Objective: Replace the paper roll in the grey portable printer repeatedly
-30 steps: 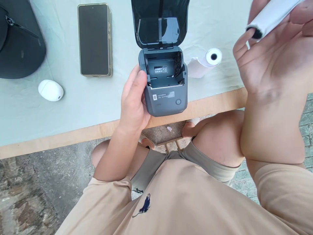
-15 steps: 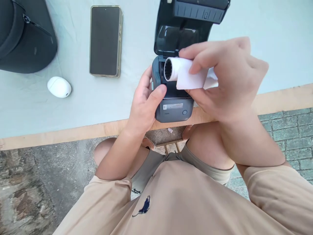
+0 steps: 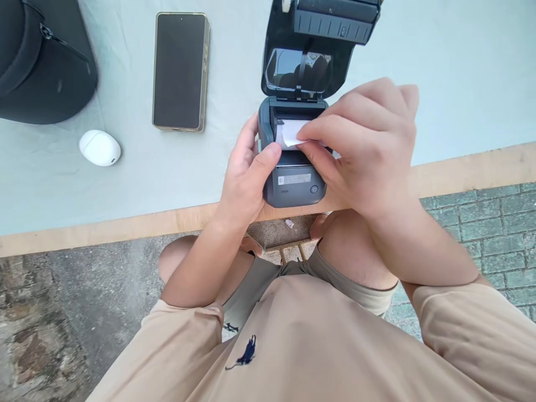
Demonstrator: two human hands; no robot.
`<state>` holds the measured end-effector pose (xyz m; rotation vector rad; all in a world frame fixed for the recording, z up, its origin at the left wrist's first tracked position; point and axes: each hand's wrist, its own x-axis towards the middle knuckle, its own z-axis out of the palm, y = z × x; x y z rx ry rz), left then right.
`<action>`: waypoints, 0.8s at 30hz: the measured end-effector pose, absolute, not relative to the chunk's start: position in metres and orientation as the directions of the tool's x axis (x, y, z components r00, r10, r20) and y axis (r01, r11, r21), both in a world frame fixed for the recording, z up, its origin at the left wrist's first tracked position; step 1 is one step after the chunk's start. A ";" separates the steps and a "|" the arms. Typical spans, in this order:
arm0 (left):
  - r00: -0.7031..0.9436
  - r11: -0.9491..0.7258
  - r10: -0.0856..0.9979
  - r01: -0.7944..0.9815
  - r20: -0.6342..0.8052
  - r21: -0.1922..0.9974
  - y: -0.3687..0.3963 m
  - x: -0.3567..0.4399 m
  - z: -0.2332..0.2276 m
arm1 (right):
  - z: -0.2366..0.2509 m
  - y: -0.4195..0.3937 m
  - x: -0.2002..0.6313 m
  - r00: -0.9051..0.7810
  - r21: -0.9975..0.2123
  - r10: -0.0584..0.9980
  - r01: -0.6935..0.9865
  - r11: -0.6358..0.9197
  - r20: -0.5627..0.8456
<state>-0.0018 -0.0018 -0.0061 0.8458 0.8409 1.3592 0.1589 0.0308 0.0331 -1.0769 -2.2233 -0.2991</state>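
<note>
A small grey printer [image 3: 293,184] stands at the table's near edge with its dark lid [image 3: 307,67] swung up and back. My left hand [image 3: 245,173] grips the printer's left side, thumb on its top edge. My right hand [image 3: 364,145] pinches a white paper roll [image 3: 290,133] that sits down in the printer's open bay. Most of the roll is hidden under my fingers.
A smartphone [image 3: 181,71] lies face up to the left of the printer. Nearer the edge lies a white oval case [image 3: 99,148], and a black bag [image 3: 42,61] fills the far left corner. The table's wooden edge [image 3: 104,229] runs across; my knees are below it.
My right hand brought the paper roll from high on the right down into the printer's bay. The left hand stayed on the printer's side. The view shifted slightly right.
</note>
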 end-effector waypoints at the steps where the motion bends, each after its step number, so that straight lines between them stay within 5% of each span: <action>1: 0.033 0.030 0.999 -0.457 -0.017 0.889 -0.002 -0.002 -0.006 | 0.034 0.031 0.160 -0.465 -0.086 0.649 0.770 0.632 0.602; 3: 0.026 0.026 1.000 -0.454 -0.016 0.891 -0.002 -0.001 -0.006 | 0.037 0.030 0.165 -0.469 -0.121 0.681 0.768 0.629 0.562; 8: 0.021 0.030 1.000 -0.467 -0.023 0.884 -0.005 0.001 -0.001 | 0.039 0.024 0.172 -0.542 -0.160 0.474 0.526 0.835 0.694; 12: 0.055 0.036 0.998 -0.373 -0.017 0.927 -0.006 -0.003 -0.004 | 0.036 0.015 0.173 -0.612 -0.195 0.430 0.414 0.889 0.663; 20: 0.076 0.069 0.996 -0.291 -0.048 0.954 -0.004 -0.005 -0.004 | 0.043 0.034 0.197 -0.377 -0.404 0.662 0.567 0.718 0.648; 24: 0.109 0.005 0.994 -0.287 0.028 0.958 -0.004 -0.007 -0.006 | 0.043 0.041 0.193 -0.416 -0.629 0.752 0.415 0.657 0.511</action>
